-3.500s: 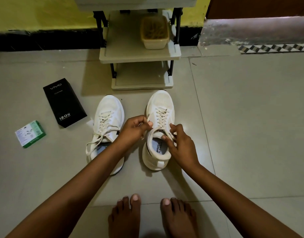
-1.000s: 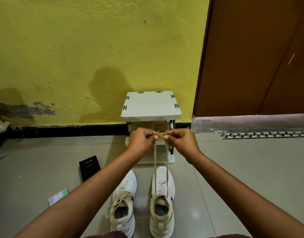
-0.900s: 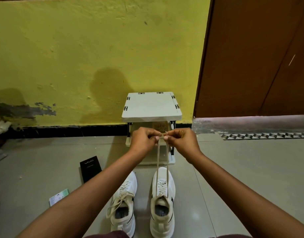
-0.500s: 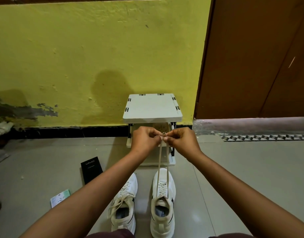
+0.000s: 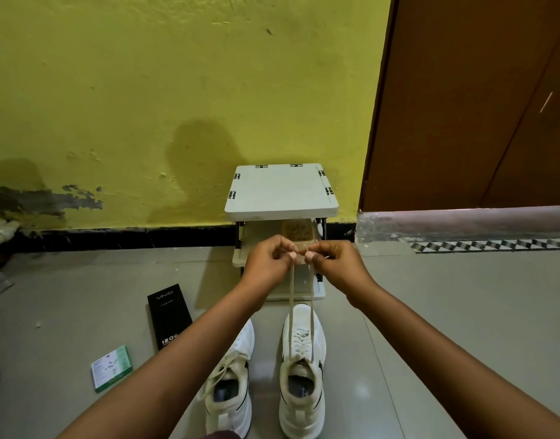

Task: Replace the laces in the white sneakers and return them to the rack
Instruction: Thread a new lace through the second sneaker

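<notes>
Two white sneakers stand side by side on the floor, the left sneaker (image 5: pixel 229 384) and the right sneaker (image 5: pixel 302 372). The right one's cream lace (image 5: pixel 292 299) rises in two taut strands to my hands. My left hand (image 5: pixel 269 263) pinches one lace end and my right hand (image 5: pixel 334 264) pinches the other, thumbs close together, raised in front of the small white rack (image 5: pixel 281 191). The left sneaker's lace lies loose over its side.
A tan basket (image 5: pixel 299 231) sits on the rack's middle shelf. A black phone box (image 5: pixel 168 315) and a small green-and-white box (image 5: pixel 111 367) lie on the floor to the left. Yellow wall behind, brown door (image 5: pixel 478 106) with a raised sill at right.
Since 3.5 s ago both hands have lifted the right sneaker's lace ends high above it. In the last second the hands stayed almost still, thumbs drawing a little closer.
</notes>
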A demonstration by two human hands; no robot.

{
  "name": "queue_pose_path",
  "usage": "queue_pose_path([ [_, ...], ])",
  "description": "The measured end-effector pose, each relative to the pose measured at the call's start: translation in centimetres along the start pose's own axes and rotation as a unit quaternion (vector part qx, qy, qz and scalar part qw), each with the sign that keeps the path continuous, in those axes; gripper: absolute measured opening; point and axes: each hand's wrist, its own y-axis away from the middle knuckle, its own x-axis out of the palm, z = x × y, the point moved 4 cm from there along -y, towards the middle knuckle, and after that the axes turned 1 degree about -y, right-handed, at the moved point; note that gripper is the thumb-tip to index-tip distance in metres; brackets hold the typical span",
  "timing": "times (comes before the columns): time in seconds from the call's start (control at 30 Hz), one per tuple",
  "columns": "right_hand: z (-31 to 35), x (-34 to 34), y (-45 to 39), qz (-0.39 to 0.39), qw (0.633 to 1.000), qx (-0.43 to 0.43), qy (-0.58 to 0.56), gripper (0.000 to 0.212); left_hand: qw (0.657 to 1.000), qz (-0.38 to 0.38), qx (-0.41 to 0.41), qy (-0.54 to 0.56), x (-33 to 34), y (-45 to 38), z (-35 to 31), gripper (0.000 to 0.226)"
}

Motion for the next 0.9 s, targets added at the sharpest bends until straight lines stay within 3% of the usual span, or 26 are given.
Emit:
queue_pose_path([
  [0.17, -2.8, 1.4, 1.3, 0.013, 0.991, 0.078, -0.108, 0.02, 0.99, 0.006, -0.079, 0.115, 0.6, 0.5, 3.5, 0.022],
  [0.37, -6.0, 2.5, 2.3, 0.032, 0.977, 0.153, -0.142, 0.007, 0.974, -0.012, -0.159, 0.161, 1.6, 1.2, 7.5, 0.017],
  [0.53, -7.2, 3.4, 2.4, 0.065, 0.967, 0.172, -0.177, 0.007, 0.972, 0.006, -0.165, 0.165, 1.9, 1.9, 8.6, 0.015],
  [0.7, -8.3, 3.9, 2.6, 0.025, 0.932, 0.242, -0.268, 0.008, 0.962, -0.003, -0.184, 0.203, 2.2, 2.0, 9.3, 0.011],
  [0.9, -8.8, 4.4, 2.4, 0.014, 0.903, 0.283, -0.322, 0.007, 0.97, 0.07, -0.153, 0.178, 2.9, 2.1, 9.0, 0.028],
])
